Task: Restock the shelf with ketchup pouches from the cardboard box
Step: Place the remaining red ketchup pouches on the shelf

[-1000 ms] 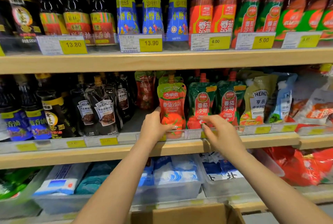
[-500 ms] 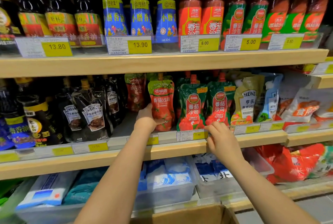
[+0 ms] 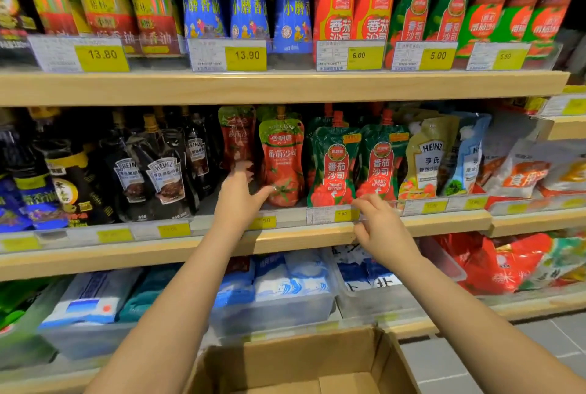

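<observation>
left hand (image 3: 236, 200) spread, thumb touching red ketchup pouch (image 3: 282, 155) mid-frame | right hand (image 3: 382, 230) loosely curled, empty, at shelf (image 3: 285, 240) edge | cardboard box (image 3: 301, 362) bottom center

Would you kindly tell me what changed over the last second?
The left hand let go of the red ketchup pouch with a green top, opening beside it. The right hand drew back from the green pouches. The pouches stayed upright.

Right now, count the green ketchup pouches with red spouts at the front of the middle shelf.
2. One green pouch stands right of the red pouch; the second stands beside it, left of the Heinz pouch. More may hide behind.
</observation>
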Action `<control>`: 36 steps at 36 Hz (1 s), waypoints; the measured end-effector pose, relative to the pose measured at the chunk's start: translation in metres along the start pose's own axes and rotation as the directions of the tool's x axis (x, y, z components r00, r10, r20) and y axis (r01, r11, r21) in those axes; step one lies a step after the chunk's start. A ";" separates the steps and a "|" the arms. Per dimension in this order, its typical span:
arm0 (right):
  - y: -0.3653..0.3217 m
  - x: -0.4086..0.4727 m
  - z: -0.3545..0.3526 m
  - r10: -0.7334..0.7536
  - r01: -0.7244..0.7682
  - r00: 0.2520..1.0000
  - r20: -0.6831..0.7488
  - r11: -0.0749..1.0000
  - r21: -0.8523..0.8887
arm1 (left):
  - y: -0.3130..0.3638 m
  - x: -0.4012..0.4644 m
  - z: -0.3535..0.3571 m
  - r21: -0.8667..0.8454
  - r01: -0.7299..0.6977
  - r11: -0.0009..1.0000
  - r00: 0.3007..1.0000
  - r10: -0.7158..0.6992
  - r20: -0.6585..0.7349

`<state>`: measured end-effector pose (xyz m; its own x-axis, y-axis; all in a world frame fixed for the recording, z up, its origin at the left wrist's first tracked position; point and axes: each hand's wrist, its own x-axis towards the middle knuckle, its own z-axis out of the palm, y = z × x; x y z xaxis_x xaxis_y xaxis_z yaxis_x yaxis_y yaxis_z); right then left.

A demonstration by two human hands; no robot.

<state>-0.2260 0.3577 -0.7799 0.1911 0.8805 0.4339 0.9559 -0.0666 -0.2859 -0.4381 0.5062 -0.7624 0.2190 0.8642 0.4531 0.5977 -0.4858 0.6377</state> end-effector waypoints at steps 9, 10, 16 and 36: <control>-0.027 -0.084 0.051 -0.116 0.070 0.980 0.163 0.963 0.262 | -0.077 -0.157 -0.032 -0.029 -0.200 0.979 0.979 0.201 0.031; -0.028 -0.093 0.059 -0.132 0.072 0.969 0.210 0.960 0.272 | -0.089 -0.173 -0.030 -0.014 -0.168 0.986 0.983 0.169 0.073; -0.032 -0.146 0.130 -0.176 0.022 0.868 0.464 0.948 0.318 | -0.144 -0.266 -0.021 0.016 -0.038 0.999 0.971 0.034 0.238; -0.013 -0.217 0.270 0.118 -0.331 0.621 0.775 0.936 0.122 | -0.168 -0.327 0.018 0.182 0.136 0.974 0.928 -0.190 0.321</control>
<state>-0.3399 0.2942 -1.1010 0.0592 0.9025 -0.4266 0.8041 -0.2964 -0.5154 -0.5961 0.3078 -1.0288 0.3377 0.9360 0.0991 0.7521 -0.3316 0.5695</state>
